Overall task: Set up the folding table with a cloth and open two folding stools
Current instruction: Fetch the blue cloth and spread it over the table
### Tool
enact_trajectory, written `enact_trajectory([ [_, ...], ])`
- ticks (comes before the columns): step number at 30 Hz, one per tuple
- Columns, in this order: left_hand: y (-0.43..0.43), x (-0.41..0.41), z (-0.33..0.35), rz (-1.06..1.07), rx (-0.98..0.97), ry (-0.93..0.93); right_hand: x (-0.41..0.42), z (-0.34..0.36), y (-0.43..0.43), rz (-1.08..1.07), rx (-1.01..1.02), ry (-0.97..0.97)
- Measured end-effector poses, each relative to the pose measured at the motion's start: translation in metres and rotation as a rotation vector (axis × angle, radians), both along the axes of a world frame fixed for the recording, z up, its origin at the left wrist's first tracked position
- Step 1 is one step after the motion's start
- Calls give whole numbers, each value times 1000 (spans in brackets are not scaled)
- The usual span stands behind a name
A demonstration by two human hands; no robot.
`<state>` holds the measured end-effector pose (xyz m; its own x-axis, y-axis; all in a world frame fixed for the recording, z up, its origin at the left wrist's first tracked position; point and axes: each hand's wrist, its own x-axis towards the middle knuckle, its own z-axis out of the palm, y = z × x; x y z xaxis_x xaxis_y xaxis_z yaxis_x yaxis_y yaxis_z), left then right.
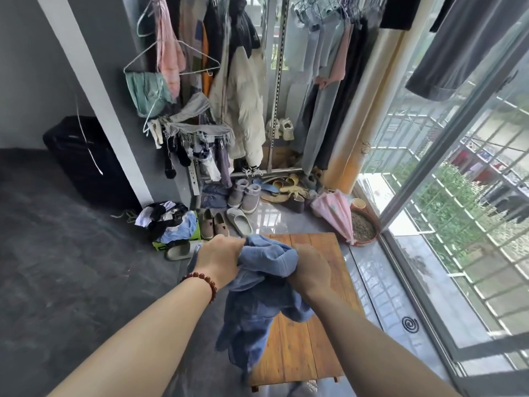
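A low wooden folding table [297, 348] stands unfolded on the floor below me, beside the window. I hold a bunched blue cloth [257, 296] above its left half. My left hand [221, 259] grips the cloth's upper left part, a red bead bracelet on that wrist. My right hand [310, 272] grips the cloth's upper right part. The rest of the cloth hangs down crumpled over the table's left edge. No folding stools show in this view.
Several shoes and slippers [220, 222] lie beyond the table, with a heap of clothes [169, 222] to the left. A pink umbrella [335, 213] and a round tray [363, 227] sit at the table's far right. A mosquito coil [410, 323] lies on the sill. Hanging clothes fill the back.
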<state>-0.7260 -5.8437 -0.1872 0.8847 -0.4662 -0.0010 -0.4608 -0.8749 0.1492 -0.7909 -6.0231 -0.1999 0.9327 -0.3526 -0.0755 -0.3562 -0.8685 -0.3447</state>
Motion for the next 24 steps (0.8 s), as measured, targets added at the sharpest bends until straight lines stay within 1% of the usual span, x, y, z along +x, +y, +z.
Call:
enact_trajectory([
  [2, -14, 5, 1, -68, 19, -2, 0, -4, -16, 3, -22, -36],
  [4, -30, 10, 3, -106, 28, 6, 3, -4, -32, -3, 4, -66],
  [9, -75, 25, 7, -31, 52, 72, 21, -5, -75, -15, 113, -53],
  [12, -95, 41, 4, 9, 87, 111, 42, -10, -103, 20, 89, 21],
  [15, -118, 58, 3, 8, 165, 88, 62, -6, -132, 90, 103, 132],
  [17, -134, 66, 7, 7, 211, 76, 72, -2, -150, 146, 76, 188],
  [20, -158, 74, 7, 15, 312, 30, 85, -2, -174, 221, -46, 226],
  [24, -180, 79, 1, 83, 310, 71, 97, -4, -199, 208, -81, 258],
])
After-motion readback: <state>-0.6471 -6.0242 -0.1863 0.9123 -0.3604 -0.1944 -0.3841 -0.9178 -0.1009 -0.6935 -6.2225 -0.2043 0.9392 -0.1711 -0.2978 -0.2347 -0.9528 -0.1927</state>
